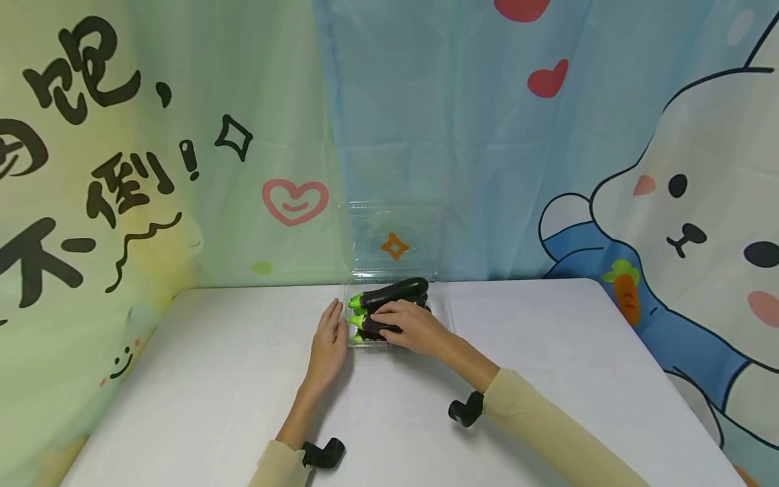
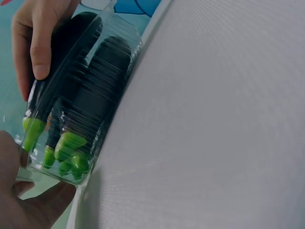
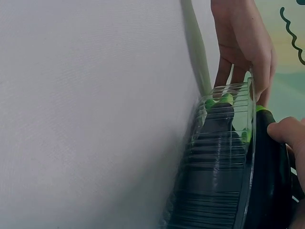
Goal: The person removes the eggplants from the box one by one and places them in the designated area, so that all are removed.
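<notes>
A clear plastic container with ribbed walls holds several dark eggplants with bright green stem ends facing left. My right hand reaches over the container's near side and grips an eggplant at the top of the pile, thumb on its near side. That eggplant lies along the rim, above the others. Against the container's left end rests my left hand, its fingers extended along the wall. In the left wrist view, the left thumb is right at the container's lower corner.
The container's clear lid stands raised behind it, against the printed curtain. Under everything is a white table, its far edge just behind the container. Each wrist wears a black camera.
</notes>
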Motion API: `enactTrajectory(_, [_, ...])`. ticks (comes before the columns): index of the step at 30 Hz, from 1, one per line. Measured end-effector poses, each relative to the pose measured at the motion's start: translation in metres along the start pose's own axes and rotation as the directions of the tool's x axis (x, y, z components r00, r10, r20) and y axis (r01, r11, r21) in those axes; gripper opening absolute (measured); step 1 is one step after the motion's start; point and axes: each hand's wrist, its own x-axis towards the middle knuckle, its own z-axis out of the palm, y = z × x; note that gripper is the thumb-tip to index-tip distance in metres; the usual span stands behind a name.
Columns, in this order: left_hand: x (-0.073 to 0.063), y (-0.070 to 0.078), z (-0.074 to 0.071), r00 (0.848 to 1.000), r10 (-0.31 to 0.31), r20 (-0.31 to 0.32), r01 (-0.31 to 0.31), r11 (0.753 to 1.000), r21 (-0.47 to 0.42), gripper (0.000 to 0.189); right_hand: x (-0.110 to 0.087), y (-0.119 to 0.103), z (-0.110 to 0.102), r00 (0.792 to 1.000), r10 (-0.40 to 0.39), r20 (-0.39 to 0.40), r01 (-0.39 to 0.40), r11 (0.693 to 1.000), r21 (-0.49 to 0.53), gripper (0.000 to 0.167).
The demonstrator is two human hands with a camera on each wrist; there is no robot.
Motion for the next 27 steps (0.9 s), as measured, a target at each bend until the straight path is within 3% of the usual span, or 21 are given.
enactTrajectory(7, [0.0,0.0,0.0,1.0,0.003,0.004,-0.003,1.0,0.011,0.048,0.001,0.0,-0.004,0.999,-0.013,-0.038,0.014,1.0,0.026,0.034])
enactTrajectory(14, [0.001,-0.002,0.0,1.0,0.021,-0.011,-0.021,1.0,0.023,0.047,0.001,-0.003,-0.01,0.994,-0.041,-0.102,0.039,0.999,-0.02,0.033])
enactTrajectory(27, [-0.001,-0.002,0.003,0.999,0.035,-0.022,-0.034,0.999,0.036,0.047,-0.002,-0.002,-0.012,0.989,-0.007,-0.149,-0.002,0.998,-0.06,0.03])
